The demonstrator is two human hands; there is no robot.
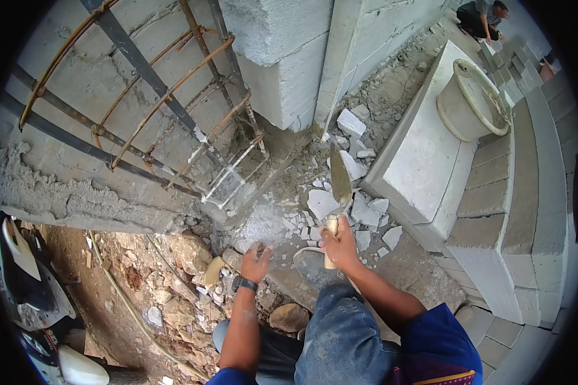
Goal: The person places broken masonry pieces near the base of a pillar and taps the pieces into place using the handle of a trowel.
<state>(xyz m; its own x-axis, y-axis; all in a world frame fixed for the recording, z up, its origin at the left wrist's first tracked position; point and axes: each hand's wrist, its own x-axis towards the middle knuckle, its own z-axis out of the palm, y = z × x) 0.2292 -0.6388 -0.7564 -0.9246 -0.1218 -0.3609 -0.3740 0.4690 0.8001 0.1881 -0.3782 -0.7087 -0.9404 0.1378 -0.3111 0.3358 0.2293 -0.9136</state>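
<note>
My right hand [340,245] is wrapped around the wooden handle of a trowel [340,179]. The trowel's grey, mortar-stained blade points away from me, above broken pieces of white block [322,203]. My left hand [255,262], with a dark watch on the wrist, hovers by the low concrete ledge near the foot of the rebar cage [167,96]. Its fingers are loosely curled with the thumb apart, and I see nothing in them. Whitish powder and small chips [263,224] lie on the ledge just beyond it.
Stacked light blocks [424,154] rise on the right, carrying a mortar-smeared bucket [472,102]. Block walls [289,83] stand ahead. Rocks [186,250], a hose [119,289] and a motorbike [32,295] are at lower left. Another person [481,19] crouches at far upper right.
</note>
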